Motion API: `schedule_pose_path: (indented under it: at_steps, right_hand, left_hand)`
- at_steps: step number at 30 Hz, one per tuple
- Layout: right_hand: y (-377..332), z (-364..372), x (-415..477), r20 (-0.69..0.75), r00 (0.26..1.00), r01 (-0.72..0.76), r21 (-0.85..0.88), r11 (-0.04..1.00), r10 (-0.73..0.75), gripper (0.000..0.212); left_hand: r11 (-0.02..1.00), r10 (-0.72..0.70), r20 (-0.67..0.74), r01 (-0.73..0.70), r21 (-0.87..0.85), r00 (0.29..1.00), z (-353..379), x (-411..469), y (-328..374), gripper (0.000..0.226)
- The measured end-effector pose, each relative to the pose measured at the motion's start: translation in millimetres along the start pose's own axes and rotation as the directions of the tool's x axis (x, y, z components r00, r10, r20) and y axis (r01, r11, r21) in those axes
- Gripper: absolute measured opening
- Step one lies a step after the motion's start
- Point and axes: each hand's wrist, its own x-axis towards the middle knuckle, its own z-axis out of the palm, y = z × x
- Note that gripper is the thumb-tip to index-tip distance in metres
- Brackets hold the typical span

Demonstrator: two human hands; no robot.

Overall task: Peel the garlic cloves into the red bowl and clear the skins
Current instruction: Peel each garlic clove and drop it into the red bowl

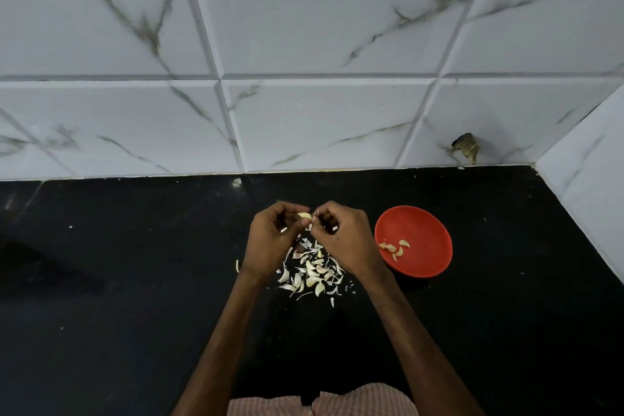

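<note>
Nearest, below the grip: checked pinkish cloth at the bottom edge. Between cloth and grip, glossy black counter, flecked with pale crumbs. Directly under the grip, a loose pile of papery white skins and curved, pointed unpeeled pieces, flat on the counter. Above the pile, off the counter: left hand curled round a smooth, pale, crescent-shaped clove, pinned between thumb and fingers. Right hand close against the left, fingertips pinched tight at the clove's tip. Just right of the grip, a round, shallow red bowl holding a few peeled cloves on its left side. Beyond the grip, white marble-veined tiles with bevelled edges. Far right, a dark crumpled scrap at the wall's foot.
</note>
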Motion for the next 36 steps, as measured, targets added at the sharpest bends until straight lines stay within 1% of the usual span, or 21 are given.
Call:
schedule_pose_path:
  at_steps: [2,5,9,11,15,17,19,21,23,25,28,30,36]
  right_hand:
    - [1,1,0,-0.016,0.999,-0.035,0.047,0.998,0.036,0.005]
    - [1,0,0,-0.041,0.998,-0.047,0.100,0.994,0.052,0.006]
    - [2,-1,0,-0.054,0.994,-0.082,0.146,0.986,0.091,0.008]
    - [1,-1,1,-0.052,0.993,-0.101,0.085,0.991,0.106,0.009]
    - [0,-2,2,-0.059,0.997,-0.057,-0.143,0.988,0.049,0.013]
    - [-1,-4,2,-0.058,0.998,-0.046,-0.174,0.984,0.037,0.014]
    - [-1,-5,2,-0.046,0.998,-0.053,-0.160,0.986,0.046,0.018]
    - [0,-7,3,-0.021,0.998,-0.066,-0.098,0.993,0.064,0.018]
    - [3,-7,2,-0.001,0.998,-0.055,-0.019,0.998,0.055,0.010]
    - [5,-7,2,0.026,1.000,-0.008,0.017,1.000,0.007,0.010]
    - [4,-8,2,0.057,0.996,0.062,0.023,0.998,-0.064,0.015]
    - [3,-9,3,0.049,0.995,0.088,0.022,0.996,-0.089,0.013]
    - [4,-9,5,0.070,0.996,0.052,0.043,0.998,-0.054,0.013]
  left_hand:
    - [1.000,0.005,-0.016,-0.005,0.003,1.000,3,0,2,0.016]
    - [1.000,0.009,-0.033,-0.009,-0.015,0.999,9,0,4,0.016]
    - [0.999,0.030,-0.032,-0.029,0.028,0.999,12,0,8,0.015]
    - [1.000,0.017,-0.025,-0.016,0.015,1.000,12,0,9,0.014]
    - [0.999,-0.016,-0.002,0.016,0.040,1.000,10,-2,8,0.012]
    - [0.999,-0.028,0.008,0.028,0.041,1.000,10,-3,7,0.013]
    - [0.998,-0.026,0.014,0.025,0.049,1.000,10,-4,7,0.014]
    - [0.999,-0.026,0.018,0.025,0.029,1.000,9,-4,6,0.016]
    - [0.998,-0.050,0.015,0.051,-0.046,0.999,8,-4,5,0.018]
    - [0.991,-0.086,0.000,0.086,-0.102,0.996,8,-4,4,0.021]
    - [0.983,-0.120,-0.013,0.117,-0.139,0.993,8,-4,2,0.016]
    - [0.981,-0.124,-0.011,0.121,-0.151,0.992,8,-4,2,0.013]
    - [0.967,-0.145,-0.006,0.140,-0.214,0.989,10,-5,4,0.009]
